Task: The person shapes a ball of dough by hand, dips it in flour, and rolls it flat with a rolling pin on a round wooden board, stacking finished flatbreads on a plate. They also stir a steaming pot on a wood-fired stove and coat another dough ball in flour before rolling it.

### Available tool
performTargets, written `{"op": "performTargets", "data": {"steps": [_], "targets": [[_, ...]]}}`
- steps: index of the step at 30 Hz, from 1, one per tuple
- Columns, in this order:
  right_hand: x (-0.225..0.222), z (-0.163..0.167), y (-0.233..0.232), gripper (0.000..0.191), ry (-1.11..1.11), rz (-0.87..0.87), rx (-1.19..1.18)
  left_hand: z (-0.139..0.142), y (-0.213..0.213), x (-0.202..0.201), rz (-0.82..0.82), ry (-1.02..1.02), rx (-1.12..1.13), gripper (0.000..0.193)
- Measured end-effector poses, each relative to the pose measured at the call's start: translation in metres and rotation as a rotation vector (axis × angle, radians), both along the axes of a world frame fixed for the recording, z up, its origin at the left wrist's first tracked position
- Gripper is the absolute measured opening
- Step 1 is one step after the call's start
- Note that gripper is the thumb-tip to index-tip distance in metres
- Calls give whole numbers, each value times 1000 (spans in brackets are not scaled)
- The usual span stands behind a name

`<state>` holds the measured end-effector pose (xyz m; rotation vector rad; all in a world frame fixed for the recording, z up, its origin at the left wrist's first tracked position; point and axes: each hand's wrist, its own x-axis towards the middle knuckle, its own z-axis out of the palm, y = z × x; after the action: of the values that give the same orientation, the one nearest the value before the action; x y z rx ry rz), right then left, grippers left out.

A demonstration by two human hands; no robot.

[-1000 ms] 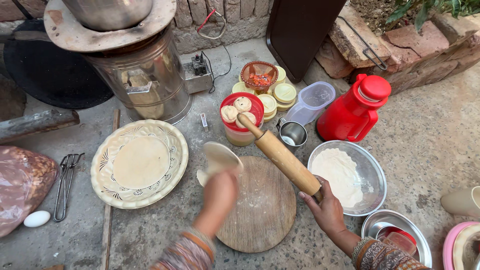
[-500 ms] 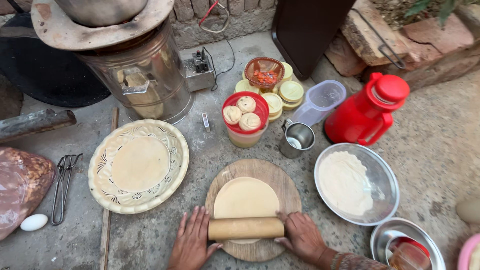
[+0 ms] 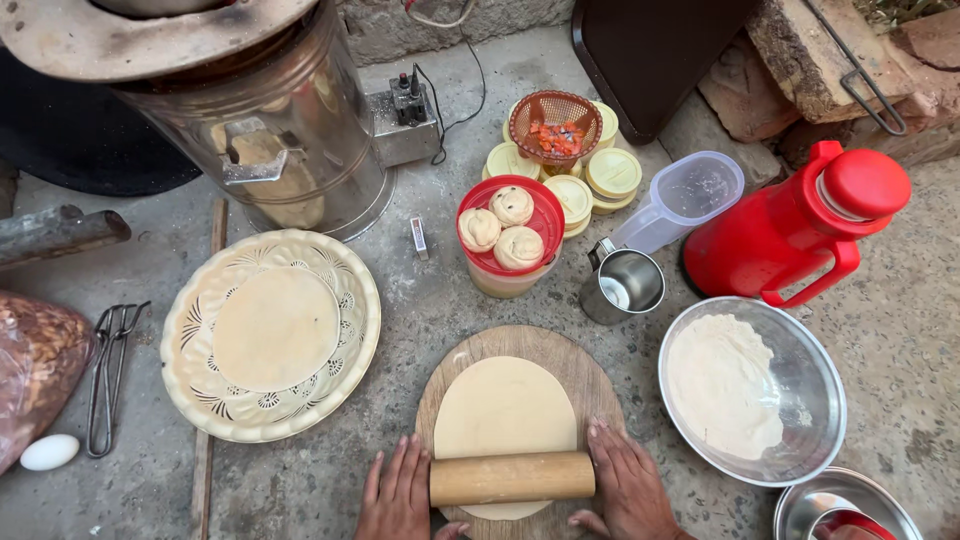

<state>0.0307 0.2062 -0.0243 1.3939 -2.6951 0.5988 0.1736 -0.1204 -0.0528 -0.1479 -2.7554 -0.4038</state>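
A wooden rolling pin (image 3: 512, 478) lies across the near end of a flat round of dough (image 3: 504, 412) on a round wooden board (image 3: 560, 352). My left hand (image 3: 399, 493) presses flat against the pin's left end, fingers spread. My right hand (image 3: 628, 484) presses the pin's right end the same way. Another rolled dough round (image 3: 277, 329) rests on a patterned cream plate (image 3: 345, 270) to the left. Three dough balls (image 3: 500, 230) sit on a red-lidded container behind the board.
A steel bowl of flour (image 3: 810, 400) stands at the right, with a red jug (image 3: 795, 240), a steel cup (image 3: 625, 285) and a clear measuring jug (image 3: 685, 195) behind. A metal stove (image 3: 275, 150), metal tongs (image 3: 110, 375) and a white egg (image 3: 48, 452) are at the left.
A second ago my right hand held the pin up and my left laid the dough on the board. Since then both palms rolled the pin toward me, and the dough has spread.
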Motion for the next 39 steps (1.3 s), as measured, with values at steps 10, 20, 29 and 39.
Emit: {"op": "performTargets", "data": {"steps": [10,20,29,39], "targets": [[-83,12,-33,112,-90,-66,102,42,-21,-82,148,-620,-98,107],[51,-13,30,86,-417,-436,238,16,8,-8,84,12,-10,111],[0,52,109,75,-347,-1185,-164,59,47,-84,385,-439,101,51],[-16,60,136,94,-247,-1143,89,113,23,-138,623,-870,498,37]]}}
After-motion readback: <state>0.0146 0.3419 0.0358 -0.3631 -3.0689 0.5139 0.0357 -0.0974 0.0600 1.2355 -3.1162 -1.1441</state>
